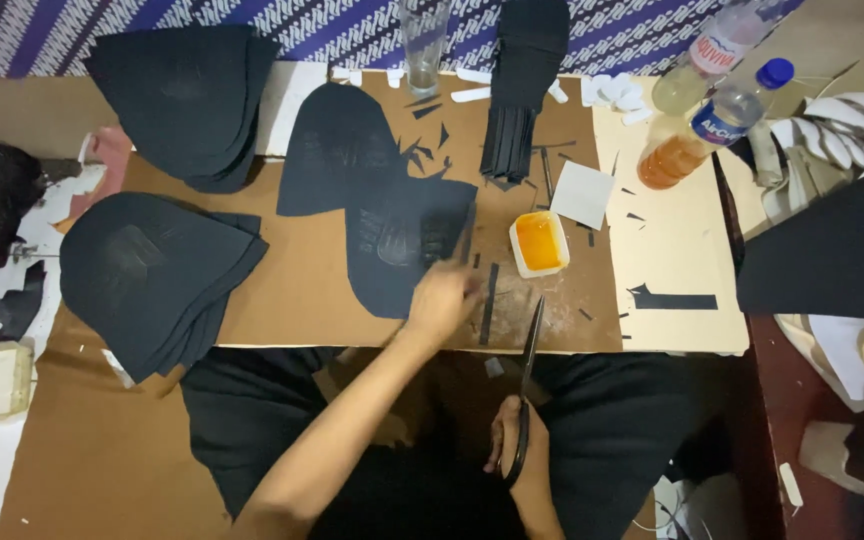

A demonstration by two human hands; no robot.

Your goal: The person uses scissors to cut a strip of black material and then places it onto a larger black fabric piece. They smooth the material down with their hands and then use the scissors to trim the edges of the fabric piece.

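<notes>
The black piece (392, 240) lies flat at the middle of the board (292, 290), a double-lobed shape with a second lobe running to the far left. The left hand (442, 300) rests on its near right edge, fingers down on the material. The hand is blurred, so I cannot tell whether it pinches the edge or only presses on it. A thin strip (490, 300) lies just right of that hand, touching or nearly touching the fingers.

The right hand (514, 450) is low, over the lap and near the body, closed around the handles of the scissors (530, 380). The blades point away towards the board's near edge, and they look closed and clear of the material.

This reads as a pause between cuts: the piece is being held down or shifted while the scissors wait. Any cut would call for lifting the piece's edge off the board and bringing the blades up to it.

Just right of the strip stands a tub (539, 243) of orange paste, with a white square (583, 193) beyond it. Small black scraps (422, 150) dot the far side. Two stacks (152, 280) of similar black pieces lie at the left, one near and one far. A glass (424, 45) stands at the far edge, and bottles (712, 125) lie at the far right.
</notes>
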